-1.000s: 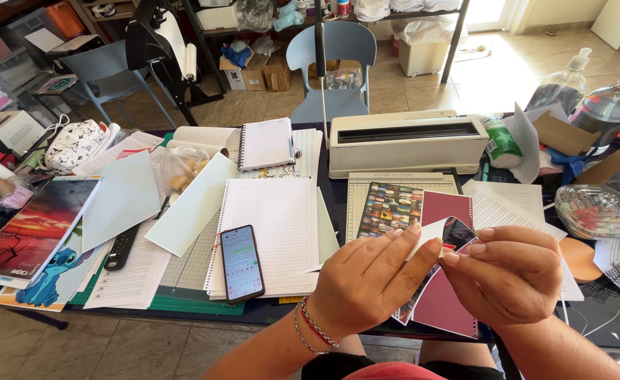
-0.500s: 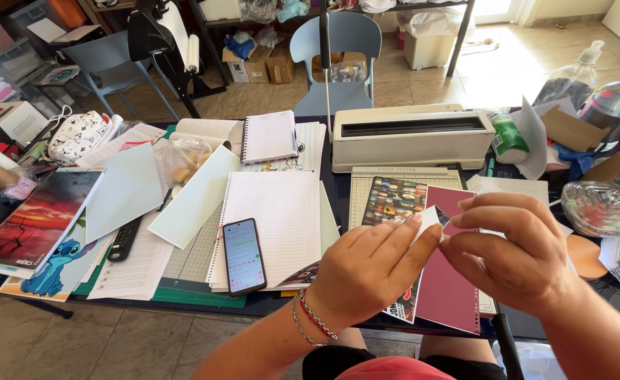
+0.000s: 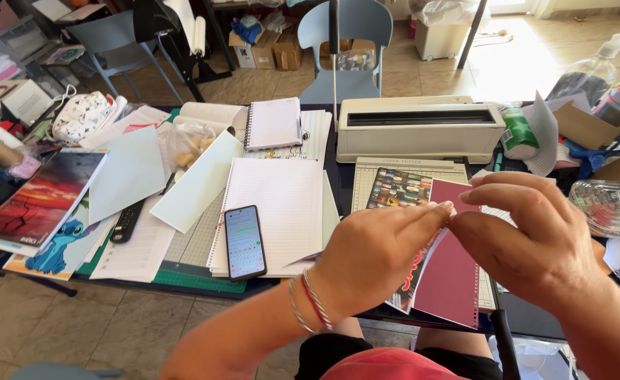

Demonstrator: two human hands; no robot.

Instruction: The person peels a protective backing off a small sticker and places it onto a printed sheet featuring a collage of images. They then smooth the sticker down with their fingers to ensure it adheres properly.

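1. The left hand, bracelets at its wrist, and the right hand meet fingertip to fingertip, pinching the top edge of a dark red punched card sheet. The sheet hangs over the table's near edge, in front of the white paper-cutter board.
2. Risk, as judged: the thin sheet could crease or slip, the grip being only at one edge.
3. A black smartphone lies left of the board on a white lined notebook.
4. The pinch point is hidden by the fingers, so what exactly is gripped cannot be told.
5. A cream binding machine stands beyond the board.
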